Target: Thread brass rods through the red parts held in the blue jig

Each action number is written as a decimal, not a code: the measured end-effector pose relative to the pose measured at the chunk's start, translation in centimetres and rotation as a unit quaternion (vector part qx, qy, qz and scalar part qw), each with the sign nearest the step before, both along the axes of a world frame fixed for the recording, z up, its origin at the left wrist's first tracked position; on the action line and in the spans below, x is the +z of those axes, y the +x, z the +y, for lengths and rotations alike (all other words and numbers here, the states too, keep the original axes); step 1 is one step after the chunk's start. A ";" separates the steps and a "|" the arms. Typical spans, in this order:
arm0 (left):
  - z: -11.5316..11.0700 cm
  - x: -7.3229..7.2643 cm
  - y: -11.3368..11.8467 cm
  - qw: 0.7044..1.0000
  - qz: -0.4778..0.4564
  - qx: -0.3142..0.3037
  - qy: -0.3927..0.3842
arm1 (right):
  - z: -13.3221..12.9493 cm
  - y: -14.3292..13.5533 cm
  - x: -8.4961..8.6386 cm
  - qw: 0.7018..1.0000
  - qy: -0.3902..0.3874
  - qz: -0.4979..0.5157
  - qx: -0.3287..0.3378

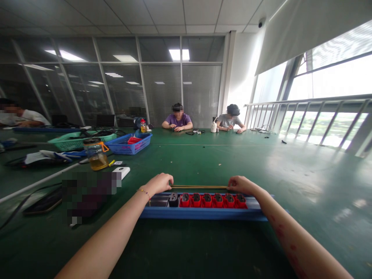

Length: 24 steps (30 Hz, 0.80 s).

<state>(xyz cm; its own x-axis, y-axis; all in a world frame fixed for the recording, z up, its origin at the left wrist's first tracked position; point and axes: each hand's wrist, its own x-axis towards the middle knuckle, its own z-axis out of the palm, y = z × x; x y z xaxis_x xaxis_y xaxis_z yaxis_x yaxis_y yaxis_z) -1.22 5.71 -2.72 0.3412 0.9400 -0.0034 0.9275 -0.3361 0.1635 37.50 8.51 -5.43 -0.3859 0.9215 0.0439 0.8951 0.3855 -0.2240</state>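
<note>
A thin yellowish strip (200, 187) runs straight between my hands, just beyond a long blue tray (203, 214). My left hand (160, 183) has its fingers closed on the strip's left end, and my right hand (240, 184) pinches its right end. In the tray stands a row of several red blocks (207, 200) with dark tops. A dark block (173, 199) is at the row's left end, beside a bare metallic stretch of the tray. My fingertips are partly hidden behind my knuckles.
On the left are a jar (97, 154) with an orange strap, a blue basket (130, 145), a green basket (75, 141), a white device (123, 172) and a dark phone (43, 203). People sit across the green table (188, 159) and at far left.
</note>
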 end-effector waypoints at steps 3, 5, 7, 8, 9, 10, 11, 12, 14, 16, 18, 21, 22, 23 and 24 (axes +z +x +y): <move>0.2 -0.5 -0.1 1.000 0.005 0.002 0.002 | 0.0 0.0 0.0 1.000 0.000 -0.002 0.001; 0.3 -0.6 -0.2 1.000 0.008 0.002 -0.001 | 0.0 -0.1 0.0 1.000 0.000 -0.003 -0.001; 0.4 -0.5 -0.5 1.000 0.012 0.004 -0.002 | 0.0 -0.1 0.0 1.000 0.000 -0.004 -0.002; 0.5 -0.5 -0.8 1.000 0.016 0.008 -0.003 | 0.0 -0.1 -0.1 1.000 0.000 -0.005 -0.003; 0.6 -0.5 -1.2 1.000 0.020 0.014 -0.004 | 0.1 0.0 -0.1 1.000 0.000 -0.005 -0.004; 0.7 -0.4 -1.6 0.999 0.025 0.022 -0.006 | 0.1 0.0 -0.1 1.000 -0.001 -0.006 -0.004; 0.8 -0.4 -2.1 0.999 0.031 0.030 -0.011 | 0.1 0.0 -0.1 1.000 -0.002 -0.006 -0.004; 0.9 -0.3 -2.6 0.998 0.038 0.039 -0.016 | 0.1 0.0 -0.1 1.000 -0.003 -0.007 -0.005; 1.1 -0.2 -3.4 0.997 0.049 0.053 -0.029 | 0.1 0.0 0.0 1.000 -0.005 -0.009 -0.005; 1.2 -0.2 -3.9 0.996 0.058 0.063 -0.037 | 0.0 -0.1 0.1 1.000 -0.004 -0.010 -0.006; 1.3 -0.3 -3.9 0.995 0.064 0.070 -0.041 | -0.1 -0.1 0.2 1.000 -0.002 -0.010 -0.008; 1.2 -0.4 -3.4 0.994 0.066 0.075 -0.040 | -0.2 -0.2 0.3 1.000 0.000 -0.011 -0.010; 1.1 -0.4 -3.2 0.994 0.066 0.076 -0.036 | -0.3 -0.3 0.3 1.000 0.000 -0.011 -0.011; 1.0 -0.4 -3.0 0.994 0.067 0.077 -0.032 | -0.3 -0.3 0.3 1.000 0.001 -0.011 -0.012; 0.9 -0.4 -2.9 0.994 0.068 0.079 -0.027 | -0.3 -0.3 0.3 1.000 0.002 -0.011 -0.012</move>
<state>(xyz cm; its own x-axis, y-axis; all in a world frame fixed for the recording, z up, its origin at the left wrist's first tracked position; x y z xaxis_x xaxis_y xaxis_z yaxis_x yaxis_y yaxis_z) -4.07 6.63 -3.14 0.1826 0.9790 -0.0910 0.9827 -0.1789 0.0475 37.18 8.22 -5.13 -0.3642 0.9305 0.0387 0.9092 0.3642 -0.2020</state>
